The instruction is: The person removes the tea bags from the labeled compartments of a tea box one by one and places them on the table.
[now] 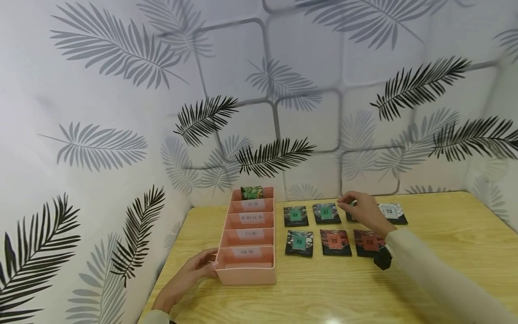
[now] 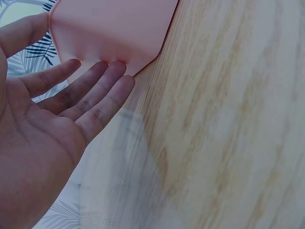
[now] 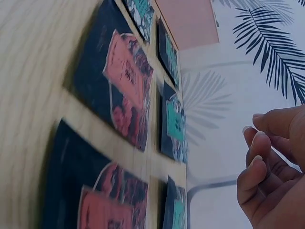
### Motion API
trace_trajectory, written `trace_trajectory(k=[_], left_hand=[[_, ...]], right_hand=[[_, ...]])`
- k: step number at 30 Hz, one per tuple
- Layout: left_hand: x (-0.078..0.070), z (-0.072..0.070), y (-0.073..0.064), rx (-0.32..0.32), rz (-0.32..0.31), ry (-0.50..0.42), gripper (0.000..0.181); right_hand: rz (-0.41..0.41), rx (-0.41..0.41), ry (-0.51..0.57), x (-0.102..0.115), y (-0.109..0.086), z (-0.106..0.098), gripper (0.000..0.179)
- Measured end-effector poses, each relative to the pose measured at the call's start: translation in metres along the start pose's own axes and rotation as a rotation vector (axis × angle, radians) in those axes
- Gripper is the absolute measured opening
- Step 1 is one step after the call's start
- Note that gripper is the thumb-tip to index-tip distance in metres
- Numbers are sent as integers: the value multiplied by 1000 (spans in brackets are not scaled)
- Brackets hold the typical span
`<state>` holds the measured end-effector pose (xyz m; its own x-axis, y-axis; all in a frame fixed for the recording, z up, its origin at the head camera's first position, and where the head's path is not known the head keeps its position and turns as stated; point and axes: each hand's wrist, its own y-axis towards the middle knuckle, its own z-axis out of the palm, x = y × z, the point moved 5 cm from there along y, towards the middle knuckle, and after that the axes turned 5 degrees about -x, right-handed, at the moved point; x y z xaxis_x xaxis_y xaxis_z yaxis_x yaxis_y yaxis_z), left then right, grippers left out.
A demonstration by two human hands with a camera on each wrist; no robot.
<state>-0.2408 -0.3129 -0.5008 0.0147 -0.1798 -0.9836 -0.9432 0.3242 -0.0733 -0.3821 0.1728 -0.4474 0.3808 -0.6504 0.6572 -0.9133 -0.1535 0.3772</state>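
A pink divided box (image 1: 247, 275) stands on the table, each compartment front bearing a white label with Chinese characters. My left hand (image 1: 198, 267) is at its front left corner, fingertips against the wall and thumb by the rim; the left wrist view shows these fingers (image 2: 102, 95) fairly straight. A green-labelled tea sachet (image 1: 252, 193) stands in the rearmost compartment. My right hand (image 1: 366, 211) hovers over the back row of sachets, fingers loosely bent and holding nothing. It partly hides a green-labelled sachet (image 1: 350, 217). Beside it lies a white-topped sachet (image 1: 391, 212).
More green-labelled sachets (image 1: 326, 213) lie in the back row. The front row has one green-labelled sachet (image 1: 299, 243) and two red-labelled ones, the nearer to the box (image 1: 336, 243) lying flat. A leaf-patterned wall covering (image 1: 307, 171) rises behind the wooden table (image 1: 323, 288).
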Motion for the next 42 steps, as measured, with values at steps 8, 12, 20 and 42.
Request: trace_trajectory(k=[8,12,20,42], left_hand=[[-1,0,-1,5,4,-1,48],[-1,-1,0,-2,0,0,49],[-4,-2,2,9,4,-10,49],[-3,-3,-2,3,8,-9,49]], right_hand=[[-13,31,63,17,16,24,16],[-18,48,123,27,23,34,14],[-37,34,109,38,41,54,21],[-118,60,138,81,71,115,14]])
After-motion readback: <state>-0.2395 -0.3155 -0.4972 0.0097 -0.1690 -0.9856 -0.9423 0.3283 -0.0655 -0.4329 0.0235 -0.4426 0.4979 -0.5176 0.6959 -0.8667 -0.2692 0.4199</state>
